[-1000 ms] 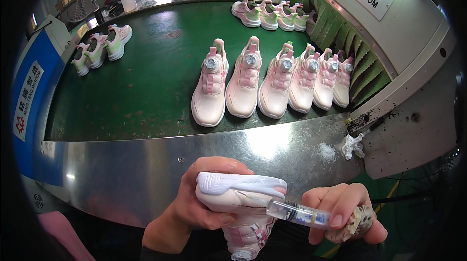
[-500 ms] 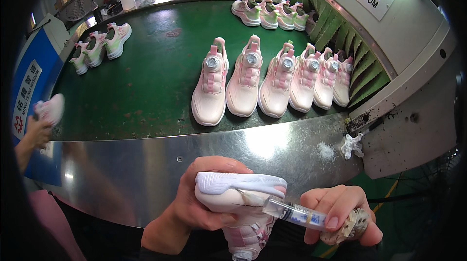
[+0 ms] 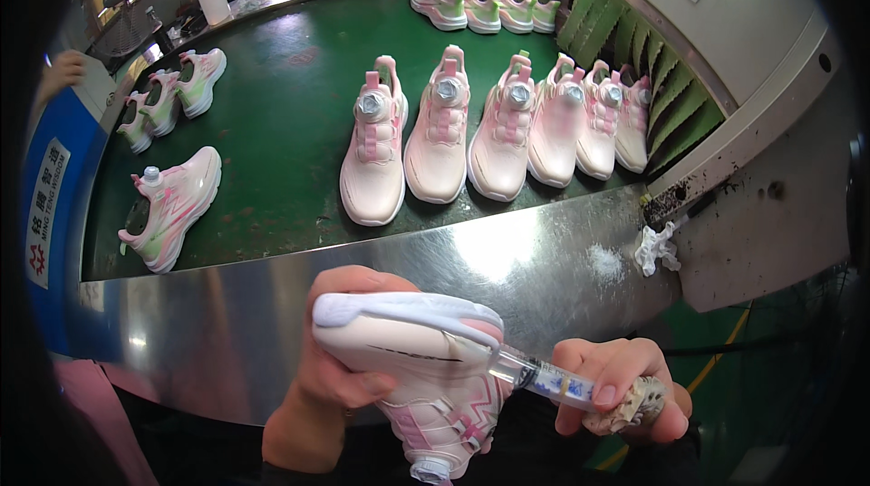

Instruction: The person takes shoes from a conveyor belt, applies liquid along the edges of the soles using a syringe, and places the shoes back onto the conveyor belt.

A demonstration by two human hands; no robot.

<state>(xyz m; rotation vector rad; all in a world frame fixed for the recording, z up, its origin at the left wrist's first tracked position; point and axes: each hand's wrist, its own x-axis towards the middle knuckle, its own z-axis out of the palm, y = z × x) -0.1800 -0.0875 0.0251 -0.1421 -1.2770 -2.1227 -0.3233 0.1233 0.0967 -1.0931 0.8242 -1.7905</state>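
My left hand grips a pale pink shoe, sole uppermost, on my side of the green belt. My right hand is closed around a clear syringe, its front end by the shoe's sole edge. Six shoes stand at the belt's near right; a lone shoe sits near left.

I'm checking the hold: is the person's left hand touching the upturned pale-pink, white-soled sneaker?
Touching. The head view shows the left hand gripping the toe of the sneaker, thumb against its upper.
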